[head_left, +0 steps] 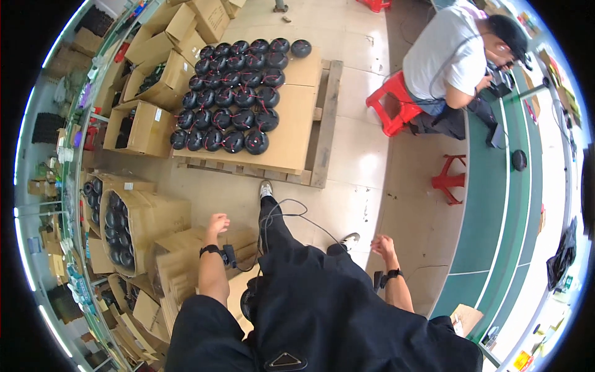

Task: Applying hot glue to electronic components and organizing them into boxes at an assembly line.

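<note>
Black round units (233, 141) with red wiring stand in rows on a cardboard sheet (292, 124) over a wooden pallet (328, 124), ahead of the wearer and well apart from both hands. The left hand (217, 223) is raised with its fingers loosely bent, nearest an upright carton (162, 214) packed with similar dark rounds. The right hand (382, 245) is curled narrow beside a shoe (351, 240); whether it grips something I cannot tell. Farther right, a co-worker (443, 59) sits on a red stool (395, 104) at a green tabletop (477, 229).
</note>
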Available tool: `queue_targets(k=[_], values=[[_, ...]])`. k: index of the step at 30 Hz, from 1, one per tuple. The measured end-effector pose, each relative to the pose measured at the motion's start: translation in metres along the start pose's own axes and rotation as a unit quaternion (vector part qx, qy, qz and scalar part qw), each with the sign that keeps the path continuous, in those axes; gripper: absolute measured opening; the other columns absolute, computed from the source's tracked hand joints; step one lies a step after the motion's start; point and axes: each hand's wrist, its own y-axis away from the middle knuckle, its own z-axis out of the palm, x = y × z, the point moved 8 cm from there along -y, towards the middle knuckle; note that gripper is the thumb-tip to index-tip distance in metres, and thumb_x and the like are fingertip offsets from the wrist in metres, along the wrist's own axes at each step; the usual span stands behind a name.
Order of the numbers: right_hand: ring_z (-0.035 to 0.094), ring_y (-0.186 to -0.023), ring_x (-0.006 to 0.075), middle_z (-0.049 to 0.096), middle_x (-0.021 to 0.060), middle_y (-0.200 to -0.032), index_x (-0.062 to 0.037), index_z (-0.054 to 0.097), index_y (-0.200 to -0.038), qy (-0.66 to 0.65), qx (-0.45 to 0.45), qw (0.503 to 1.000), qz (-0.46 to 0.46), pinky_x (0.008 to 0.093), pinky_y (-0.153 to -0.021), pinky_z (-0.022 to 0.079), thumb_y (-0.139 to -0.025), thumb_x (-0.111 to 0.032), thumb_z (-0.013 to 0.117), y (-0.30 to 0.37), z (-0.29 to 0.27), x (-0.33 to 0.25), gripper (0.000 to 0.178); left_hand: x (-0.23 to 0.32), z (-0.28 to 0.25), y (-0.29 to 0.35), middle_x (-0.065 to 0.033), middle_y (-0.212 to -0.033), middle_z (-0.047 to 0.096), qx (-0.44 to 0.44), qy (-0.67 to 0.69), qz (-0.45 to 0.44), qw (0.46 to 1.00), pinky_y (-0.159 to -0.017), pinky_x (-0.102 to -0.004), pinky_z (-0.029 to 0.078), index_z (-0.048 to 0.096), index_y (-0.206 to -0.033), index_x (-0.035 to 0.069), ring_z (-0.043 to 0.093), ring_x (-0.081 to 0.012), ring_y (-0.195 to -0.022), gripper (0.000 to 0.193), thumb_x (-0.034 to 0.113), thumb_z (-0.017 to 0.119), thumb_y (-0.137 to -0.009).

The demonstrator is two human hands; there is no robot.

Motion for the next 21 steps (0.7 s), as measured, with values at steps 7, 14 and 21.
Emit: queue_targets(k=[7,14,21], values=[[0.044,-0.126,0.0524,0.016,0.0291,-0.154,-0.016,0.016,-0.155,-0.064,-0.027,0.992,0.108,0.0645,-0.089,0.05,-0.095,-0.056,0.047,-0.082,0.238,-0.038,0.078,-0.01,-0.175,-0.156,-0.0192,-0.141,0.049,0.125,0.255,-0.031,0.958,-0.104,-0.0476,0.046,0.038,-0.144,0.002,0.048,-0.029,-0.131,0.052,0.033,0.047,-0.103],[0.019,-0.142,0.0551,-0.002,0.0249,-0.161,-0.0216,-0.002,-0.157,-0.488,0.072,0.864,0.098,0.0787,-0.104,0.022,-0.095,-0.065,0.036,-0.232,0.381,-0.046,0.085,0.006,-0.165,-0.357,-0.0119,-0.163,0.016,0.16,0.563,-0.07,0.808,-0.122,-0.0501,0.012,0.007,-0.157,0.009,0.012,-0.0243,-0.152,0.084,0.061,0.035,-0.098],[0.012,-0.148,0.0459,0.003,0.0202,-0.163,-0.0127,0.006,-0.157,-0.534,-0.061,0.84,0.074,0.0696,-0.114,0.013,-0.098,-0.061,0.024,-0.28,0.524,-0.095,0.079,0.014,-0.193,-0.496,-0.0114,-0.152,0.036,0.18,0.609,-0.098,0.767,-0.116,-0.0525,0.026,0.026,-0.151,0.009,0.037,-0.0297,-0.138,0.086,0.065,0.046,-0.09]])
